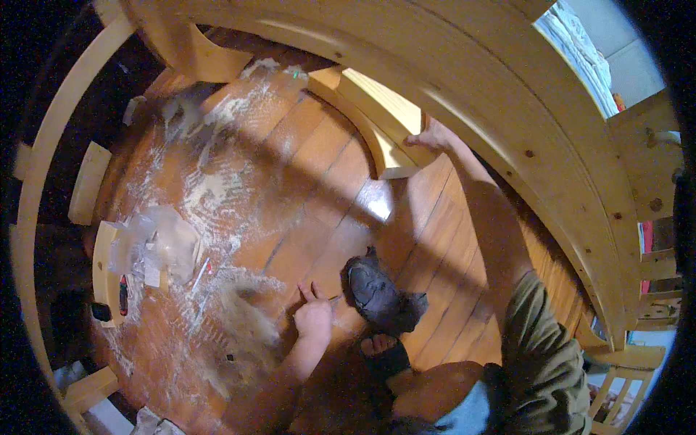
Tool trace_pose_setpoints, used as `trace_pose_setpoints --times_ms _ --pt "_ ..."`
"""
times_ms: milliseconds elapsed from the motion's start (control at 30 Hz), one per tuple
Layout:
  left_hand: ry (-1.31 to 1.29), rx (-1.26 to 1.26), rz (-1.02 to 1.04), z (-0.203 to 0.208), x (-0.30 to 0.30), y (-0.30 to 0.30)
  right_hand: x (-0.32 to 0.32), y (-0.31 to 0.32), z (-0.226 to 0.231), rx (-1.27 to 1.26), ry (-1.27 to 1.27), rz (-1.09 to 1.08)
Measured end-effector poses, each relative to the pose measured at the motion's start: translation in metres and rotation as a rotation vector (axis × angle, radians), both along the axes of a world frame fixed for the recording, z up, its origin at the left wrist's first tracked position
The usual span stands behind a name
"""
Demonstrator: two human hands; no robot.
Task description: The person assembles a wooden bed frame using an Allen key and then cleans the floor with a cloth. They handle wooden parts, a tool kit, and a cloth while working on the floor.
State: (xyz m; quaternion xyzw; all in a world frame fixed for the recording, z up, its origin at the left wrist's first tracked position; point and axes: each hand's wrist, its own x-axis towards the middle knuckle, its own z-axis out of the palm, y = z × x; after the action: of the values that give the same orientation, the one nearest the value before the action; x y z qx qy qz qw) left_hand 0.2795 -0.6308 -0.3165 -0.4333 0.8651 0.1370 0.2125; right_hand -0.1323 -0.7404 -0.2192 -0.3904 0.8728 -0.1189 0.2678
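My right hand [435, 136] reaches forward and grips the near end of a pale wooden piece [373, 109] with an arched lower edge. That piece stands on the wooden floor [319, 152], close beside a big curved pine beam [522, 109]. Low over the floor, or resting on it, my left hand [313, 315] has two fingers stretched apart. A thin dark sliver shows at its right side; whether the hand touches it I cannot tell. Just right of that hand lies a crumpled dark cloth-like thing [384, 293], near a foot [379, 344] with bare toes.
Sawdust [217, 192] covers much of the floor to the left. A wooden block [109, 261] there lies beside a clear plastic bag [163, 243], a red-and-black handled tool [123, 295] and a small dark device [101, 312]. Wooden rails [43, 145] bound the left side.
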Motion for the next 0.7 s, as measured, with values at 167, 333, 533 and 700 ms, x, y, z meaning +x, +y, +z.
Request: trace_pose_setpoints --times_ms 167,333,533,700 --pt "-0.070 -0.147 -0.079 -0.022 0.006 0.010 0.027 0.042 -0.008 -0.182 0.145 -0.201" --pt "-0.063 -0.149 -0.079 -0.018 0.008 0.007 0.019 0.171 -0.060 -0.704 -0.264 -0.388" --pt "-0.081 -0.153 -0.077 -0.016 0.005 0.008 -0.008 0.257 -0.069 -0.472 -0.197 -0.387" --pt "-0.084 -0.163 -0.101 -0.017 0.005 0.008 -0.045 0.260 -0.102 -0.463 -0.079 -0.407"
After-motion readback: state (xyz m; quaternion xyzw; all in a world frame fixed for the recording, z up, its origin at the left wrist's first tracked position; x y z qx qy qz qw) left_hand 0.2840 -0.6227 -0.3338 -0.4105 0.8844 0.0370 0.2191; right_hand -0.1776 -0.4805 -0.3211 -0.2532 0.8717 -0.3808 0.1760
